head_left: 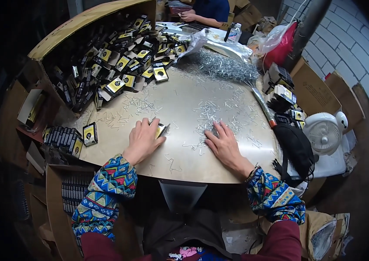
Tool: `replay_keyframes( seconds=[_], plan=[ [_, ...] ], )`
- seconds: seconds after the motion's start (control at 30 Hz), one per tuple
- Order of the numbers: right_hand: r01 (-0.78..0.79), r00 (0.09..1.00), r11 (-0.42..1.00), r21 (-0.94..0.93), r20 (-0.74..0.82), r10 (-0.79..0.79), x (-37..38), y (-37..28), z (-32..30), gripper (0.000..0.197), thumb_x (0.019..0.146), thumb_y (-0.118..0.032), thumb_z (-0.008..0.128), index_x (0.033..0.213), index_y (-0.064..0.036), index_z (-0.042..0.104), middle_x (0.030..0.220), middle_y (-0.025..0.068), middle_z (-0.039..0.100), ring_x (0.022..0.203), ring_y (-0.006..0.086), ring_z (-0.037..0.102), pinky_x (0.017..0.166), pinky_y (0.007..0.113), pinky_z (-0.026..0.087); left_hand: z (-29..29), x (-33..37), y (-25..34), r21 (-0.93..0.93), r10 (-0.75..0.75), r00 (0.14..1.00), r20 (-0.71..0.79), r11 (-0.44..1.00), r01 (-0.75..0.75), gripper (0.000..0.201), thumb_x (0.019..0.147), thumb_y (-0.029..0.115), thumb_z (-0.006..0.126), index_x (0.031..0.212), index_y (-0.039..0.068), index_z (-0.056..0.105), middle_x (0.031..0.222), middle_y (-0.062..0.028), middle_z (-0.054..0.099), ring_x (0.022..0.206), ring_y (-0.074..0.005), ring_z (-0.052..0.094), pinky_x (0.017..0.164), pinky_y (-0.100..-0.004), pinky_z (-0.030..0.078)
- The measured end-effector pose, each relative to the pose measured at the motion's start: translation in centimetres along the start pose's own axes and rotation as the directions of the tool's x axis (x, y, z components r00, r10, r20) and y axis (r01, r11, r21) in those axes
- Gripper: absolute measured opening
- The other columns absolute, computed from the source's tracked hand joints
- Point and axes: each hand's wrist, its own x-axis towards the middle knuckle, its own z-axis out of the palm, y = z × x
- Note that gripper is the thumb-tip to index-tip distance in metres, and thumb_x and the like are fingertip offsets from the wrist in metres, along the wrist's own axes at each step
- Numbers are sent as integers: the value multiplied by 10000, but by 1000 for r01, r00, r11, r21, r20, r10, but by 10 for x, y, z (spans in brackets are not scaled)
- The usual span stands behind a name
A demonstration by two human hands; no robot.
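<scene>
My left hand [143,140] is closed around a small black-and-yellow box [161,129], its open flaps showing past the thumb, near the middle of the table. To the right, my right hand [224,141] touches the near side of a loose scatter of thin silver wire pieces [214,114]. Its fingers are apart and slightly bent; whether any wire lies under the fingertips is hidden. A larger heap of the same shiny wire pieces [226,67] lies farther back. Another small box [90,134] stands alone at the table's left edge.
A big cardboard carton [93,13] spills many small boxes [121,63] onto the table's far left. A row of packed boxes [62,140] sits at left. On the right are a white fan [325,132] and a black bag [293,145]. Another person [208,13] sits across the table.
</scene>
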Motion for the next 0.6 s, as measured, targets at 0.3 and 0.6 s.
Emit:
replay_keyframes(
  seconds=[0.3, 0.6],
  plan=[
    [20, 999, 967, 254, 43, -32, -35, -11, -9, 249, 932, -148, 603, 1133, -6, 645, 1271, 194, 592, 1249, 339, 527, 1073, 499, 389, -3, -72, 13, -863, -173, 976, 133, 463, 200, 639, 869, 161, 700, 1389, 8, 362, 1247, -135, 566, 1107, -160, 552, 899, -294, 477],
    [-106, 994, 972, 209, 26, 103, -25, -15, -3, 281, 959, -152, 567, 1191, -2, 618, 1301, 190, 581, 1285, 330, 501, 1119, 484, 330, 38, -205, -3, -740, -241, 801, 548, -587, 330, 292, 1018, 304, 481, 1224, 103, 526, 956, -56, 671, 872, -214, 686, 743, -473, 590]
  ],
)
